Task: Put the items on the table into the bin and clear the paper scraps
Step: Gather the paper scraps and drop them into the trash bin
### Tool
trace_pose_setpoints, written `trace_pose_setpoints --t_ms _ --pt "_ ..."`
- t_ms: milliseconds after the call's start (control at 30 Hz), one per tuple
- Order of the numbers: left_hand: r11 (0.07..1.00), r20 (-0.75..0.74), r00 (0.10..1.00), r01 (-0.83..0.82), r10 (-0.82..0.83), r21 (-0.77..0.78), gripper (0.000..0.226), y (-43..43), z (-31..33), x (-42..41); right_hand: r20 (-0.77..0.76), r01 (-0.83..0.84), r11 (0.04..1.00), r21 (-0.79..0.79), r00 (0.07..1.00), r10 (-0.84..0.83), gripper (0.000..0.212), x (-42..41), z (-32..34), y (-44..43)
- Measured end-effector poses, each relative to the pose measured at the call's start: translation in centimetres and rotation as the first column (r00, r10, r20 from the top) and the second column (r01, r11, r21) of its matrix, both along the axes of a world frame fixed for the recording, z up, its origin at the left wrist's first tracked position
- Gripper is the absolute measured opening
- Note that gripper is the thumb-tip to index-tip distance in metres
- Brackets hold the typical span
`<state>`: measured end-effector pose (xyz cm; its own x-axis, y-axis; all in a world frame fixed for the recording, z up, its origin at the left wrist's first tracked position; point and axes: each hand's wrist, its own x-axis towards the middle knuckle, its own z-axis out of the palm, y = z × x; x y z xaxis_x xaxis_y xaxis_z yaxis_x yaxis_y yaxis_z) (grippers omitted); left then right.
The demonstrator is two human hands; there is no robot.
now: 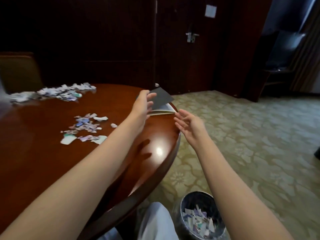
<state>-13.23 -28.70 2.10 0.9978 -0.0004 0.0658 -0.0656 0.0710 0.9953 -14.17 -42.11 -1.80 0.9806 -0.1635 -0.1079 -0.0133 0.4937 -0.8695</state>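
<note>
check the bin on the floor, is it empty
No, the bin on the floor beside the table already holds a heap of torn paper scraps.

The left hand hides part of the dark grey-covered book; the far heap of crumpled white paper scraps is blurred.

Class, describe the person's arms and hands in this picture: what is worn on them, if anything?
Both forearms are bare, with no sleeves in view. The left hand and right hand wear no gloves; no watch, ring or bracelet is visible, though the picture is slightly blurred.
</note>
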Motion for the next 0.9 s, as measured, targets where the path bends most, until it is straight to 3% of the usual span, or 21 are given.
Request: trace_pose_setpoints --t_ms 67,133,200,267,300,333,367,567,700,900 --pt "0.995 0.035 0.996 -0.08 0.078 0.057 0.044 3.2 -0.3 0.0 0.023 -0.099 0.972 -0.213 0.994 0.106 0.046 -0.4 0.6 2.9" --pt "0.984 0.049 0.987 -0.155 0.151 0.089 0.045 6.4 -0.5 -0.1 0.051 -0.205 0.841 -0.501 0.963 0.265 0.042 -1.5 0.6 5.8" --pt "0.969 0.024 0.975 -0.221 0.219 0.113 0.045 9.1 -0.6 -0.3 0.026 -0.285 0.575 -0.767 0.881 0.472 0.064 -2.9 0.0 8.2" --pt "0.948 -0.002 0.954 -0.296 0.298 0.116 0.044 11.6 -0.8 -0.8 -0.129 -0.317 0.198 -0.927 0.768 0.628 0.099 -4.3 -1.2 10.6" --pt "0.935 -0.01 0.942 -0.331 0.334 0.125 0.044 12.7 -0.9 -1.1 -0.178 -0.256 0.025 -0.966 0.736 0.654 0.108 -4.9 -1.6 11.8" --pt "0.923 -0.017 0.931 -0.36 0.365 0.136 0.044 13.6 -1.2 -1.3 -0.189 -0.177 -0.086 -0.98 0.724 0.664 0.113 -5.3 -1.9 12.9" --pt "0.912 -0.026 0.92 -0.382 0.39 0.15 0.044 14.4 -1.4 -1.6 -0.181 -0.124 -0.132 -0.983 0.721 0.669 0.114 -5.5 -2.2 13.8" --pt "0.854 -0.064 0.864 -0.478 0.499 0.207 0.044 18.5 -2.4 -2.3 -0.168 -0.055 -0.211 -0.976 0.81 0.562 0.11 -3.0 -2.6 17.2" --pt "0.771 -0.056 0.835 -0.476 0.547 0.423 0.041 18.9 -4.6 -1.5 -0.202 -0.103 -0.245 -0.964 0.885 0.42 0.111 0.2 -2.4 18.1" --pt "0.679 0.099 0.911 -0.368 0.401 0.634 0.047 18.6 -6.5 2.2 -0.222 -0.13 -0.26 -0.957 0.905 0.363 0.103 4.9 -2.3 20.2"
